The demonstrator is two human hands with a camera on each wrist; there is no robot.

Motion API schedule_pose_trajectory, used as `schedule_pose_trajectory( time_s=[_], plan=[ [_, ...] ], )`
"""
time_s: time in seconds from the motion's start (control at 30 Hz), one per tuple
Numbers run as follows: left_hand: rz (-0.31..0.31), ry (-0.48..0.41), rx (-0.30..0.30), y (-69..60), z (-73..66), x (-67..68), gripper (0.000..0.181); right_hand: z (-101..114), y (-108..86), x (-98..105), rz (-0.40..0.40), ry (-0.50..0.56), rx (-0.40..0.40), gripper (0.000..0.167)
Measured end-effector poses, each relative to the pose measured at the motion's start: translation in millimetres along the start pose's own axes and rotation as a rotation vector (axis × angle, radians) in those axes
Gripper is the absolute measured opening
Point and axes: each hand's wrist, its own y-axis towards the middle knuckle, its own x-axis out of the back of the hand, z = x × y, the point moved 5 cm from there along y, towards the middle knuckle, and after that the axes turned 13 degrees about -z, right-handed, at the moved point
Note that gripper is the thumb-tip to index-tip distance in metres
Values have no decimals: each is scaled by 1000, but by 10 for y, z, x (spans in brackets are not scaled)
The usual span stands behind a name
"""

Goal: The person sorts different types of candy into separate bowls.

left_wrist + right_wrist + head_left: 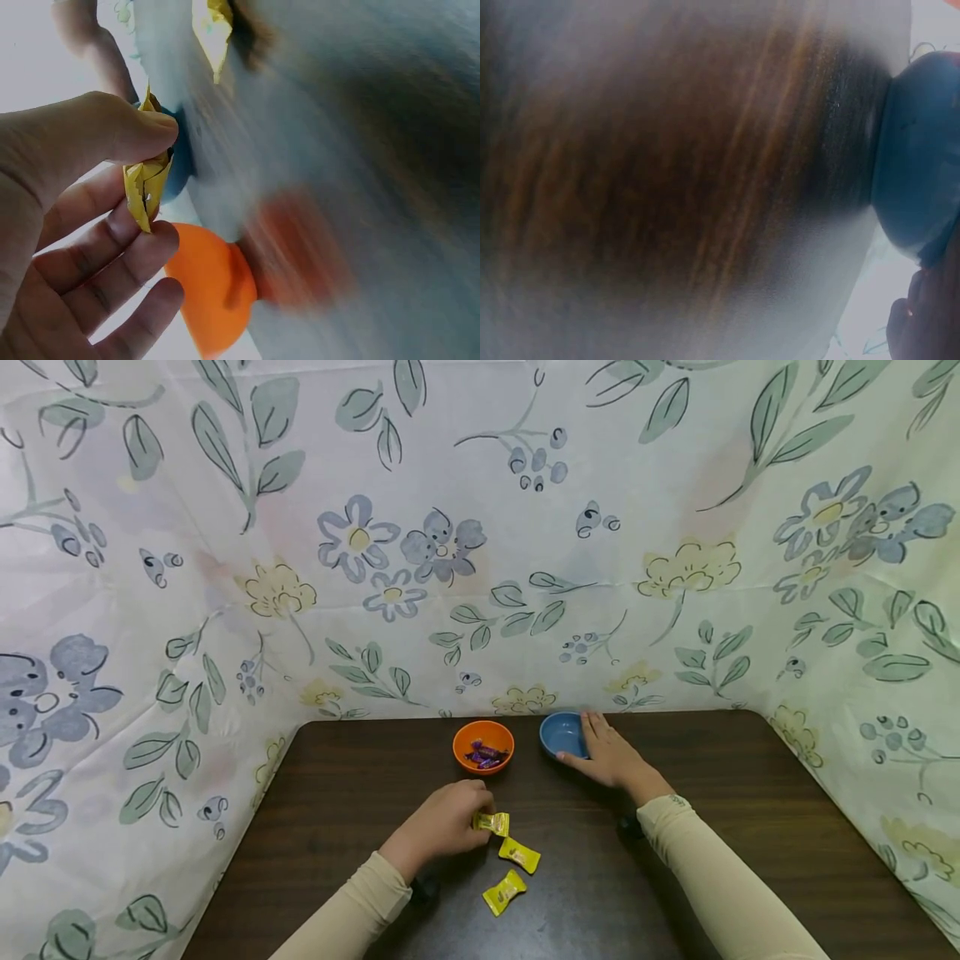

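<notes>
My left hand (448,822) pinches a yellow-wrapped candy (146,184) between thumb and fingers, just above the table. Two more yellow candies, one near (519,855) and one farther down (505,892), lie on the wood to its right. Beyond the left hand stands an orange bowl (459,758) with several purple-wrapped candies (486,753) inside. To its right is a blue bowl (551,727), with no candy visible in it. My right hand (613,756) rests against the blue bowl's right side, fingers fairly straight and thumb at the near rim.
The dark wooden table (360,777) ends at a floral cloth (525,635) that hangs behind it and along both sides. Both bowls stand close to the table's back edge.
</notes>
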Motion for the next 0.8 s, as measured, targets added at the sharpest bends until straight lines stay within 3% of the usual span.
schedule_pose_trajectory(
  time_s=[0.3, 0.5, 0.8],
  plan=[
    [-53, 4, 6, 141, -29, 18, 21, -21, 6, -18, -6, 12, 4, 112],
    [-92, -41, 51, 231, -2, -20, 23, -8, -1, -17, 0, 1, 4, 112],
    [-150, -67, 56, 454, 0, -23, 20, -15, -1, -19, 2, 1, 1, 115]
  ],
)
